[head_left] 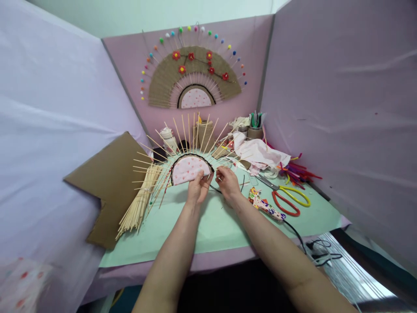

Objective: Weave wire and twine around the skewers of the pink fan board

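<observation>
Two hands seemingly fit black trim (190, 154) to the fan base (186, 168) above the table (215, 234): left hand (199, 188) gripping it, right hand (227, 181) curled beside, its hold unclear, the next move wanting steady pressure.

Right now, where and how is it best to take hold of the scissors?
Probably by the red loop and yellow loop of the scissors, from the near right side: both loops face that way, while the blades point away, toward the far left.

Bare hands (229, 181), bare slender forearms (176, 256), black clothing (234, 287)
</observation>
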### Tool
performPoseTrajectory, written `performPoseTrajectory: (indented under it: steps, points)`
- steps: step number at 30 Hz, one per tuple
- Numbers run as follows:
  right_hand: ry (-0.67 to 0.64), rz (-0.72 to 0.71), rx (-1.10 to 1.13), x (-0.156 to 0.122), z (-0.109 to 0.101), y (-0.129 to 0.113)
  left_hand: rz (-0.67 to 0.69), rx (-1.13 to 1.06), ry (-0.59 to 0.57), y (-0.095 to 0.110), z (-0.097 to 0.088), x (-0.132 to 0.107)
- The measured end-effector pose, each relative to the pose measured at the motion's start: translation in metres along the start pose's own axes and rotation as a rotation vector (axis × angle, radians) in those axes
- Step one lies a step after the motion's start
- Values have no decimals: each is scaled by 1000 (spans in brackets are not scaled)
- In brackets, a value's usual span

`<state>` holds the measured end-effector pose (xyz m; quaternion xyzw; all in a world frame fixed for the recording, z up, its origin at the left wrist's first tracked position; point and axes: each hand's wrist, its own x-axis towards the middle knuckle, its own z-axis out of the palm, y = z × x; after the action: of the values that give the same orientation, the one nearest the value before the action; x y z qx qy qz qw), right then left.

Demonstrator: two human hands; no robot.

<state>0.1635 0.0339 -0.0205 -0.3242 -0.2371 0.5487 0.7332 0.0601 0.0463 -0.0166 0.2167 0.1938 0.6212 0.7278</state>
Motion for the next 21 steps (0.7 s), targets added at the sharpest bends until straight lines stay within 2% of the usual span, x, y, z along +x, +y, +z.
performPoseTrajectory:
  steps: [6, 12, 15, 18, 21]
  points:
    - [-60, -41, -46, -2, 1, 4, -6, 15, 11, 0, 4, -3]
    - [-103, -154, -39, 1, 0, -5, 5, 8, 39, 14, 8, -5]
    - [-119, -189, -50, 1, 0, -9, -25, 33, 13, 20, 9, -11]
    - [-188, -137, -64, -4, 4, -13, -131, 101, -21, 21, 8, -20]
    - [-285, 24, -69, -11, 7, -15, -226, 181, -55, 20, 5, -29]
